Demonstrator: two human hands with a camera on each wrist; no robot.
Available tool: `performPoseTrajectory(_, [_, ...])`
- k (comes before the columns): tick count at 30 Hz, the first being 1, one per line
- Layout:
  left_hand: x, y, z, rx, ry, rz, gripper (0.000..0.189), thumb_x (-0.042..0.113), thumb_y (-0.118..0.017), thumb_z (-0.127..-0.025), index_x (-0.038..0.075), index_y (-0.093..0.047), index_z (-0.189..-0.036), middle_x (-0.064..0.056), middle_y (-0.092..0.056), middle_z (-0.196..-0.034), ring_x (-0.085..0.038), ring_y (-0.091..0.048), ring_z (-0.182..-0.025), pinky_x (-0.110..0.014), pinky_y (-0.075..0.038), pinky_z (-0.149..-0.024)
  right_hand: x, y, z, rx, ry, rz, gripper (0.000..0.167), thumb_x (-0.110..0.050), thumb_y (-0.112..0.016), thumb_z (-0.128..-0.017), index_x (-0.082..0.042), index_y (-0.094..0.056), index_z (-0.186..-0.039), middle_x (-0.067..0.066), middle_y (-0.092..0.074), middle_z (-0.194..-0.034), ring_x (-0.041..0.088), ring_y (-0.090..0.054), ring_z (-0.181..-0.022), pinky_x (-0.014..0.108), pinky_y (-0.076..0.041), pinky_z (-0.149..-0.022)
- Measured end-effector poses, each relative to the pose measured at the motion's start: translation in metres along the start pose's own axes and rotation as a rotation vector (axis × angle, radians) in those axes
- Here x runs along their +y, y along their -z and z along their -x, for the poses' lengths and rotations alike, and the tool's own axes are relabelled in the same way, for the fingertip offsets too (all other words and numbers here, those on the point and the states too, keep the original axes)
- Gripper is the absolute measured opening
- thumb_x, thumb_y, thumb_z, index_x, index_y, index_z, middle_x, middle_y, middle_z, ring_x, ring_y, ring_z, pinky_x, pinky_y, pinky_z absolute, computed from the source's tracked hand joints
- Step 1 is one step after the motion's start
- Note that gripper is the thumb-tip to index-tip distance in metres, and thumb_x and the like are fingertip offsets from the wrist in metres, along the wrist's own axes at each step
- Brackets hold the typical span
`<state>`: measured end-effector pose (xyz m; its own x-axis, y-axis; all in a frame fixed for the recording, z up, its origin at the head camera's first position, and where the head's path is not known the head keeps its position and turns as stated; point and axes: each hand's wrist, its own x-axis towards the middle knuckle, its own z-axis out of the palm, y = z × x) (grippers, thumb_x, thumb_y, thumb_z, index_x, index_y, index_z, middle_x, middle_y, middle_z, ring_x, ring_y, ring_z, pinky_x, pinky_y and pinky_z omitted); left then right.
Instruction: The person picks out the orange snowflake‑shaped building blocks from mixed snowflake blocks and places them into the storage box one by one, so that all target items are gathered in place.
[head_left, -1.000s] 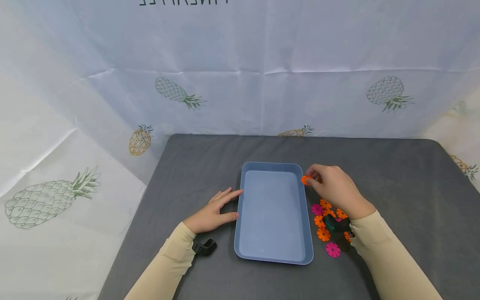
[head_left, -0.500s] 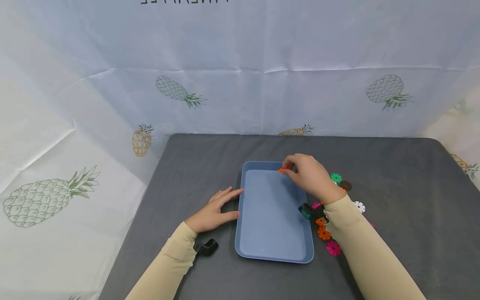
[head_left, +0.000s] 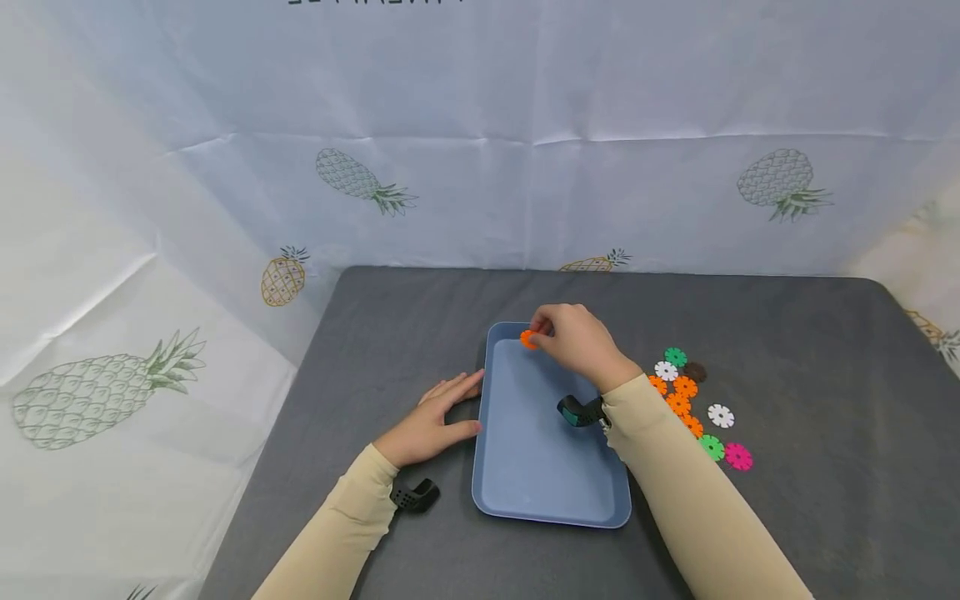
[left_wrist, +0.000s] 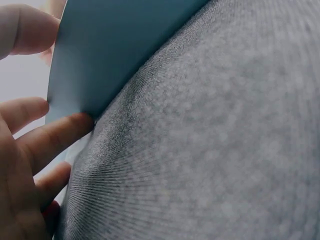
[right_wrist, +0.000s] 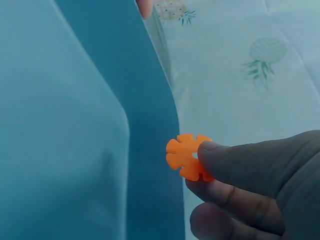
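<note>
Between thumb and fingers, my right hand (head_left: pixel 579 343) pinches an orange notched plastic disc (right_wrist: pixel 186 156). It holds the disc over the far left part of a blue rectangular tray (head_left: pixel 543 442). In the right wrist view the disc's slotted rim and part of its centre hole show past the thumb. My left hand (head_left: pixel 433 423) rests at the tray's left side, fingers mostly straight and touching the tray wall (left_wrist: pixel 100 55). No disc shows on the visible floor of the tray, though the right hand and wrist cover part of it.
Right of the tray lie several notched discs: orange (head_left: pixel 686 387), green (head_left: pixel 676 357), white (head_left: pixel 722 416), brown (head_left: pixel 695 372) and pink (head_left: pixel 738 456). The right sleeve (head_left: pixel 697 475) hides some. A grey cloth (head_left: pixel 817 400) covers the table; a pineapple-print curtain (head_left: pixel 480 200) hangs behind.
My right hand has carried the orange disc leftward from beyond the tray's right edge to above its far left corner. Discs behind the arm have come into sight. The left hand has stayed put.
</note>
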<state>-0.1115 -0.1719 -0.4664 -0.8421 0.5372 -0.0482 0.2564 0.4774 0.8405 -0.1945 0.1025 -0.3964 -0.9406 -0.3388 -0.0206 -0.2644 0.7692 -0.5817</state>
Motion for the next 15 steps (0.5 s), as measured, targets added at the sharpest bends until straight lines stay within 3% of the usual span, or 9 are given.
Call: performPoseTrajectory(15, [0.004, 0.001, -0.001, -0.016, 0.055, -0.023, 0.075, 0.029, -0.066, -0.103, 0.022, -0.029, -0.168, -0.004, -0.050, -0.161, -0.030, -0.014, -0.162, -0.057, -0.002, -0.130, -0.007, -0.024, -0.023, -0.005, -0.066, -0.063, 0.011, -0.016, -0.071, -0.100, -0.007, -0.077, -0.105, 0.007, -0.074, -0.097, 0.021, -0.068, -0.081, 0.036, -0.057, -0.070])
